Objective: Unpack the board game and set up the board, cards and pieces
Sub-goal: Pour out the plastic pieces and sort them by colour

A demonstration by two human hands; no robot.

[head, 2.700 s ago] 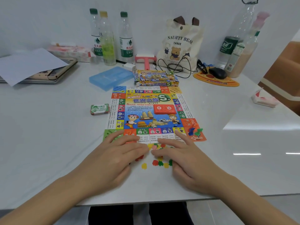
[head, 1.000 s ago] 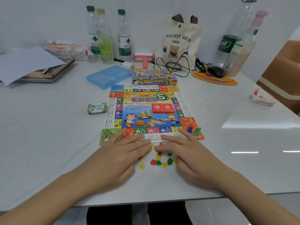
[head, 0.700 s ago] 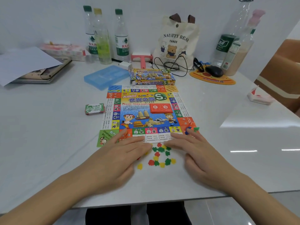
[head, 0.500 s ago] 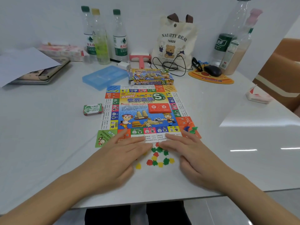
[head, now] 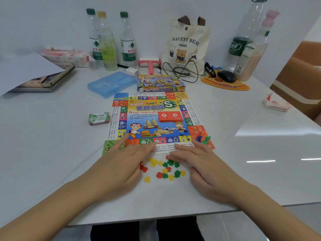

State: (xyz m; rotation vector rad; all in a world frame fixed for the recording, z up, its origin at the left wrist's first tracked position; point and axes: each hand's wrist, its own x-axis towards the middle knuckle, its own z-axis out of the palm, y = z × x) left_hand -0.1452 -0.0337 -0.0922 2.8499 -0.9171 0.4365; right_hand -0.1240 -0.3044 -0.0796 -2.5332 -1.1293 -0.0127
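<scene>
White table (head: 52, 153), cluttered along its far edge. Game board (head: 156, 122) lies flat at centre, long side running away from the viewer. Tote bag (head: 187, 44) printed with bears stands upright against the wall. Three capped bottles (head: 127, 40) in a row at far left, two more at far right. Game box (head: 160, 83) just beyond the board's far edge; lid on, contents cannot be told. Blue plastic case (head: 111, 84) left of the box, closed. One stack of red cards (head: 170, 117) on the board's middle. One wad of green play money (head: 98, 118) just left of the board. Left hand (head: 121, 164) and right hand (head: 205, 164) both flat, fingers spread, palms down, fingertips on the board's near edge. Between them on the table, about seventeen small house tokens (head: 165, 168): red, yellow, green. Pawns (head: 203, 137) cluster on the near right corner; count unclear. Since 2.7 s ago the hands have parted, uncovering more tokens.
</scene>
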